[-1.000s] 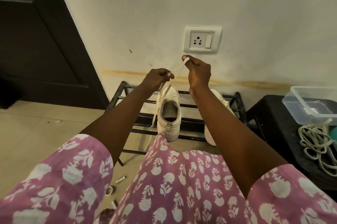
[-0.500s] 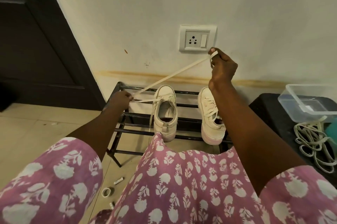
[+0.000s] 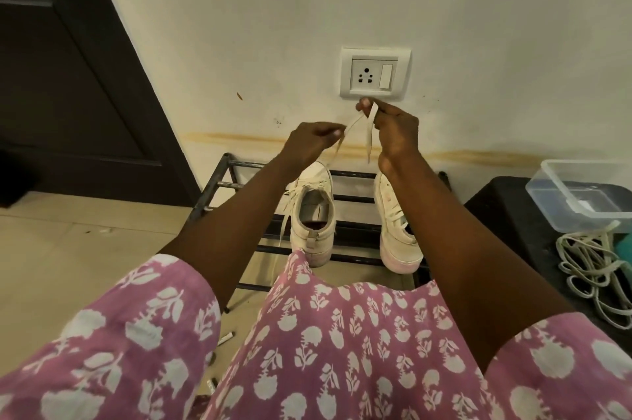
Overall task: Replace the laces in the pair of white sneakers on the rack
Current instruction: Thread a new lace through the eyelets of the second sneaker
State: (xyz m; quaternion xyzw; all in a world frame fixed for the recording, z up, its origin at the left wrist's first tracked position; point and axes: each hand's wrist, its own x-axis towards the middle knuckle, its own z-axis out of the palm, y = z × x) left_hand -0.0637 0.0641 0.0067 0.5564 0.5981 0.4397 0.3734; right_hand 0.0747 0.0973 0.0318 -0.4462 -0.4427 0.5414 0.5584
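Your left hand [image 3: 314, 142] and right hand [image 3: 393, 132] each pinch the white lace [image 3: 370, 135] between curled fingers, above the black rack [image 3: 219, 183]. One strand drops to the left sneaker [image 3: 313, 211]; the right sneaker [image 3: 396, 238] stands beside it on the rack. Behind is a stained wall with a socket [image 3: 375, 74]; a dark door [image 3: 68, 77] is at left, and a stool [image 3: 506, 214] at right bears a plastic box [image 3: 581, 194] and loose laces [image 3: 588, 269].

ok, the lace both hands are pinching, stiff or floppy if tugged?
Likely floppy: the lace hangs limp below the right hand. Probably very light: the left hand holds it with a fingertip pinch alone. Looks flat, so perhaps not slippery.
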